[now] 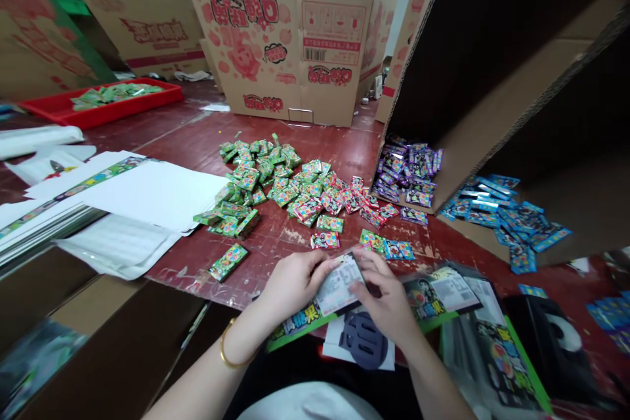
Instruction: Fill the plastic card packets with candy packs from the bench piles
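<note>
My left hand and my right hand both grip a small flat printed packet at the near edge of a dark red table. Under the hands lie a green-edged printed card and a white sheet with a dark shape. A gold bangle circles my left wrist. Just beyond the hands sit a few loose candy packets, then a heap of green and red candy packets.
Purple packets spill from a tipped cardboard box; blue packets lie to its right. White sheets cover the left. A red tray of green packets sits far left. Printed cartons stand behind. Printed cards are stacked right.
</note>
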### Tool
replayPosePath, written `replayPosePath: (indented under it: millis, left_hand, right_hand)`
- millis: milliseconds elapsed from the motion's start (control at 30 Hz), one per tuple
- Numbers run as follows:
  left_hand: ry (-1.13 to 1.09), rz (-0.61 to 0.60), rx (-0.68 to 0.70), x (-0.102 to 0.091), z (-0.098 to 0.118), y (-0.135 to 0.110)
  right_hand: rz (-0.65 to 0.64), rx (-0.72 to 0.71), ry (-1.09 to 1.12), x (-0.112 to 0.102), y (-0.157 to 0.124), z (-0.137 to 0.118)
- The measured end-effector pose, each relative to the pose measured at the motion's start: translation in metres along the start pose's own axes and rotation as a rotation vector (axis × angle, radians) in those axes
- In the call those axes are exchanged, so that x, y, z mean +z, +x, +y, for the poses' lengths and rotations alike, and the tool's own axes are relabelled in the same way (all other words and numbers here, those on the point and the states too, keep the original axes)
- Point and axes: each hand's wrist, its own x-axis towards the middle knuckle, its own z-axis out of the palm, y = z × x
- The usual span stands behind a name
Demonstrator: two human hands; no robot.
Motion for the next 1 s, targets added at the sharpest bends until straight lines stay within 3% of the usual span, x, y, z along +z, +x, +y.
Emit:
replayPosePath:
  millis: [133, 200, 267, 367, 533, 733, 833, 900, 1000]
  left_hand:
    - [-0.008, 0.004, -0.032, 0.003, -0.006, 0.0]
    - [-0.077, 0.009, -0.065, 0.004, -0.014, 0.001]
    - [-0.202, 0.034, -0.121, 0.004, -0.026, 0.004]
    - [-0.373, 0.145, -0.227, 0.001, -0.046, 0.007]
    - [-0.706, 0.282, -0.426, 0.0, -0.067, 0.006]
    - [-1.096, 0.333, -0.566, 0.021, -0.065, 0.01]
    - [-1.247, 0.28, -0.61, 0.031, -0.053, 0.014]
    - [-1.323, 0.205, -0.649, 0.037, -0.044, 0.015]
    - [-1.366, 0.107, -0.655, 0.044, -0.032, 0.013]
  right_hand:
    - [-0.093, -0.013, -0.004, 0.009, 0.007, 0.012]
    - [-0.117, -0.005, -0.074, 0.001, 0.027, 0.03]
    - [0.016, 0.073, -0.219, -0.015, 0.054, 0.054]
    - [0.023, 0.184, -0.306, -0.038, 0.091, 0.093]
    - [-0.005, 0.247, -0.271, -0.049, 0.109, 0.123]
    - [0.18, 0.247, -0.054, -0.06, 0.099, 0.116]
    - [0.258, 0.313, 0.067, -0.07, 0.088, 0.1]
    - [0.234, 0.396, 0.184, -0.075, 0.078, 0.083]
    - [0.043, 0.555, 0.448, -0.077, 0.067, 0.046]
